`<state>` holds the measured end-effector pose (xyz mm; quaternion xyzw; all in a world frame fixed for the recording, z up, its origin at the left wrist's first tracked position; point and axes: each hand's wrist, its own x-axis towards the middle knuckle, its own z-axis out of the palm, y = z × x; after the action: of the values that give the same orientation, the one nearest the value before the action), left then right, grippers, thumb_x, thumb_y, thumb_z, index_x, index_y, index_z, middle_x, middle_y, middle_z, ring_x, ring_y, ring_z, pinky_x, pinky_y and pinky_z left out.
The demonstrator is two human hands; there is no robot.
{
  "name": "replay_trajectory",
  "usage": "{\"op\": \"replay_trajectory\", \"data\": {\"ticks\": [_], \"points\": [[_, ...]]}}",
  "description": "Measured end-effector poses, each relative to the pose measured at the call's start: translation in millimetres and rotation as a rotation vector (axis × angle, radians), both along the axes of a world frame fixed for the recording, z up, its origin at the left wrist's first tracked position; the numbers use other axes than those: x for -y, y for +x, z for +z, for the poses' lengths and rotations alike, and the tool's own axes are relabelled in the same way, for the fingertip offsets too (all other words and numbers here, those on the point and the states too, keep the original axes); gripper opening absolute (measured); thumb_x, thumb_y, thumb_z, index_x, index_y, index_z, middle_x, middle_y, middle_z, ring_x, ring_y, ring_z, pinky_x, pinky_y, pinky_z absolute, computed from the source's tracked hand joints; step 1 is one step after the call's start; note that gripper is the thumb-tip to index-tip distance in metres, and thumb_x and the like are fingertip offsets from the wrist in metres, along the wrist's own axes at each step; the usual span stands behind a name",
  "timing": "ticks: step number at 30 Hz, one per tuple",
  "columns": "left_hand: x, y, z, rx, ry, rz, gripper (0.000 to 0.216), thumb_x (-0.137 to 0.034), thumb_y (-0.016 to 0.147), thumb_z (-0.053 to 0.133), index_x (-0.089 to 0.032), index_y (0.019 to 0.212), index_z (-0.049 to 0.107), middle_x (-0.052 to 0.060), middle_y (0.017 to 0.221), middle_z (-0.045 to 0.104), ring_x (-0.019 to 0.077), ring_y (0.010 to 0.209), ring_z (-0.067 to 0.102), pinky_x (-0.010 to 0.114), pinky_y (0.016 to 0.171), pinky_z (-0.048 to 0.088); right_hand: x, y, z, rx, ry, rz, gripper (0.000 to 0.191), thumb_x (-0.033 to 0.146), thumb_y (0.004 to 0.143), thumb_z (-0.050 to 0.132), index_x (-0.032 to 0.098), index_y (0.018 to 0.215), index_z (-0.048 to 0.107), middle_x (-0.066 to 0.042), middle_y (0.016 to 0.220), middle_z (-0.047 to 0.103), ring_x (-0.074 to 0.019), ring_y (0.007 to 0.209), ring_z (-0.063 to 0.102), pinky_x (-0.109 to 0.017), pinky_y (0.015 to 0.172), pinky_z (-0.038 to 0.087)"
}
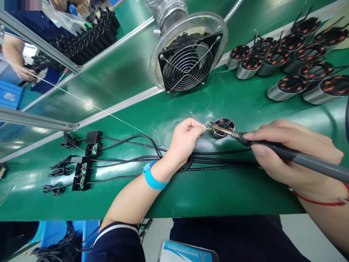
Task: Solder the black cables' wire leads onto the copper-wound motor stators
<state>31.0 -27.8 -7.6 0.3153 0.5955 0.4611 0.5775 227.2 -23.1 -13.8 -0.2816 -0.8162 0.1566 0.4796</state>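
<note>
My right hand (294, 153) is closed round the dark handle of a soldering iron (261, 143). The iron's metal tip reaches left across the rim of a round motor stator (224, 125), which has copper windings and stands on the green bench. Just left of that stator, my left hand (188, 136) pinches thin wires (207, 127), one of them yellow, close to the iron's tip. The exact contact point is too small to make out. Black cables (218, 160) run along the bench beneath and beside my left wrist, which wears a blue strap (154, 176).
A fume-extraction hood with a fan grille (188, 69) hangs behind the work spot. Several metal-cased stators (287, 85) stand at the back right. Open black boxes (83, 169) with circuit boards lie left. Across the frame, a co-worker's hand (27, 74) handles small parts.
</note>
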Motion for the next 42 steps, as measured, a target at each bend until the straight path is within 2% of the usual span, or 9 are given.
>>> {"op": "replay_trajectory", "data": {"ticks": [10,15,21,25,29,31,34,39,42], "points": [[0,0,-0.3,0.0,-0.002,0.007,0.021,-0.009,0.076,0.063,-0.017,0.06,0.052,-0.008,0.053,0.043,0.0045,0.051,0.036,0.02,0.054,0.031,1,1,1.1,-0.024,0.029,-0.044,0.014,0.015,0.096,0.06,0.024,0.105,0.065,-0.003,0.08,0.065,-0.0131,0.067,0.058,-0.031,0.057,0.045],[-1,-1,-0.4,0.004,0.008,0.02,0.017,-0.013,0.072,0.063,-0.017,0.059,0.053,-0.008,0.051,0.042,0.0047,0.051,0.036,0.02,0.053,0.03,-1,1,-0.4,0.018,0.033,-0.04,0.017,0.016,0.097,0.061,0.027,0.109,0.065,-0.003,0.082,0.068,-0.0143,0.068,0.062,-0.03,0.059,0.052],[-1,1,0.9,-0.021,0.002,0.057,0.012,-0.022,0.061,0.064,-0.017,0.057,0.054,-0.008,0.048,0.041,0.0042,0.047,0.031,0.02,0.048,0.023,0,-1,-1.8,0.146,0.07,-0.121,0.034,0.029,0.1,0.062,0.025,0.134,0.059,-0.005,0.102,0.076,-0.0165,0.08,0.072,-0.026,0.069,0.059],[-1,2,1.5,-0.012,0.001,0.06,0.016,-0.028,0.055,0.066,-0.018,0.057,0.054,-0.009,0.047,0.042,0.0035,0.045,0.027,0.02,0.045,0.017,-1,-3,10.3,0.148,-0.081,-0.085,0.041,0.028,0.104,0.053,0.026,0.144,0.05,-0.003,0.105,0.077,-0.0154,0.087,0.075,-0.024,0.08,0.06],[0,1,2.7,-0.024,-0.005,0.057,0.017,-0.03,0.053,0.065,-0.018,0.057,0.054,-0.008,0.047,0.043,0.0032,0.044,0.028,0.02,0.045,0.016,-8,-11,16.5,0.129,-0.344,-0.075,0.029,0.025,0.104,0.048,0.026,0.131,0.057,0.0,0.096,0.077,-0.016,0.086,0.075,-0.027,0.08,0.058],[0,2,3.5,-0.036,-0.007,0.06,0.018,-0.031,0.053,0.065,-0.018,0.058,0.054,-0.009,0.047,0.042,0.0032,0.044,0.028,0.02,0.044,0.015,-14,-17,11.4,0.143,-0.349,-0.051,0.026,0.023,0.102,0.048,0.024,0.125,0.059,-0.003,0.104,0.077,-0.0183,0.093,0.074,-0.03,0.081,0.057],[0,2,4.2,-0.054,-0.011,0.059,0.019,-0.032,0.053,0.065,-0.018,0.058,0.053,-0.009,0.047,0.042,0.0033,0.043,0.028,0.019,0.044,0.014,-22,-25,-4.4,0.132,-0.341,-0.006,0.035,0.017,0.098,0.046,0.021,0.131,0.056,-0.007,0.113,0.074,-0.0205,0.102,0.071,-0.035,0.089,0.054],[-1,1,1.3,-0.056,0.013,0.039,0.019,-0.032,0.054,0.065,-0.018,0.058,0.053,-0.008,0.047,0.042,0.0032,0.043,0.028,0.019,0.044,0.014,-29,-38,-33.6,0.092,-0.377,0.015,0.042,0.012,0.093,0.048,0.023,0.133,0.055,-0.003,0.103,0.074,-0.017,0.095,0.07,-0.03,0.085,0.053],[0,1,-0.5,-0.053,0.03,0.047,0.02,-0.032,0.055,0.066,-0.017,0.06,0.054,-0.009,0.047,0.042,0.0028,0.042,0.029,0.019,0.044,0.014,-32,-40,-39.9,0.1,-0.366,-0.011,0.041,0.011,0.092,0.051,0.024,0.13,0.057,-0.001,0.096,0.073,-0.0162,0.09,0.069,-0.031,0.085,0.053]]}}
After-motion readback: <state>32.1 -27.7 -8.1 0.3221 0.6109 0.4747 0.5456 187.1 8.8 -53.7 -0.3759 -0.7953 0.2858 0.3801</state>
